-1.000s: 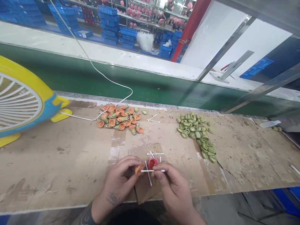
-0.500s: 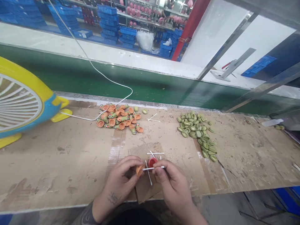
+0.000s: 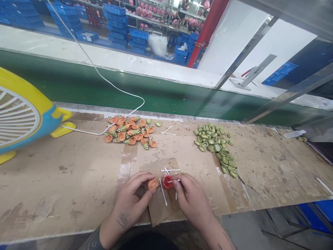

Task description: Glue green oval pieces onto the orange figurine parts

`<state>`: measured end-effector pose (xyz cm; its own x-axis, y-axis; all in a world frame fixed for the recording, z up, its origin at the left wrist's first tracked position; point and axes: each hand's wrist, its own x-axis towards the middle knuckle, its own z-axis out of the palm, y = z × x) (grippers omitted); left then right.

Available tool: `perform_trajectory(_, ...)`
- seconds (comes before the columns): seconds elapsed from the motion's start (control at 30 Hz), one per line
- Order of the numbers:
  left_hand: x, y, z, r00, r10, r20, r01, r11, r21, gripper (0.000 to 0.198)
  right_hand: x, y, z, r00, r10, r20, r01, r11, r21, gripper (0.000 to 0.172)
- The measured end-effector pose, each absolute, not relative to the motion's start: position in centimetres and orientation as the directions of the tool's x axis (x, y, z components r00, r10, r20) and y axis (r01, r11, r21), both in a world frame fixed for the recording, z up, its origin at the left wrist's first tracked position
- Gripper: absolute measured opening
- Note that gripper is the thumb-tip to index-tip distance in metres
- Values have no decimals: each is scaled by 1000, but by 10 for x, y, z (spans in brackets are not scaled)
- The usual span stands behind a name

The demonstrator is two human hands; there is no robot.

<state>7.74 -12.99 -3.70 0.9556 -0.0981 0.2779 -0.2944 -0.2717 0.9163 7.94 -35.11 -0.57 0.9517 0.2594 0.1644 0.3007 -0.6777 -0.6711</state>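
Between the thumb and fingers of my left hand [image 3: 136, 194] is a small orange piece [image 3: 153, 184], its hollow side facing up. My right hand [image 3: 191, 194] pinches a cotton swab [image 3: 176, 180], whose far tip is inside a small red cup [image 3: 168, 186]. The cup stands on a cardboard scrap [image 3: 162, 210] between my hands. A loose swab [image 3: 163, 192] lies left of the cup, and another [image 3: 170, 170] lies behind it. Farther back on the left is a pile of orange and green pieces [image 3: 130, 130].
A heap of green oval pieces [image 3: 214, 142] lies right of centre. Two crossed swabs [image 3: 168, 131] lie toward the back. At the left stands a yellow and blue fan [image 3: 47, 111] with a white cord [image 3: 109, 83]. A clear bottle [image 3: 295, 134] rests at the far right.
The swab in my right hand has moved from the orange piece into the red cup. The orange piece in my left hand has turned, showing more of its hollow side.
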Motion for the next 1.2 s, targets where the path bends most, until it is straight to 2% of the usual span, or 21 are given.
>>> perform_trajectory(0.1,75,-130,-39,967,-90,238,-254,-254,933,27,78,-351,1,956,208,206,292,-604,-742,18)
perform_trajectory(0.23,75,-129,-37,965,-109,237,-259,-279,925,26,73,-345,12,976,120,180,214,-392,-895,16)
perform_trajectory(0.37,75,-127,-37,961,-123,248,-275,-323,906,30,71,-335,11,979,140,146,181,-288,-940,14)
perform_trajectory(0.5,75,-127,-34,961,-132,242,-273,-331,903,29,73,-330,7,969,198,145,207,-338,-918,15)
perform_trajectory(0.73,76,-126,-33,962,-135,238,-269,-303,915,26,76,-331,12,931,248,268,344,-348,-872,16)
perform_trajectory(0.83,73,-126,-40,980,-118,161,-187,-252,949,31,77,-337,14,937,199,287,343,-364,-866,16)
perform_trajectory(0.97,72,-128,-47,998,-34,56,-60,-148,987,30,81,-346,9,952,198,233,304,-514,-802,16)
perform_trajectory(1.07,75,-127,-44,995,-23,98,-101,-241,965,26,83,-350,2,947,243,211,317,-598,-736,17)
perform_trajectory(1.2,77,-126,-36,979,-80,186,-202,-318,926,32,83,-350,-6,943,284,175,323,-648,-689,18)
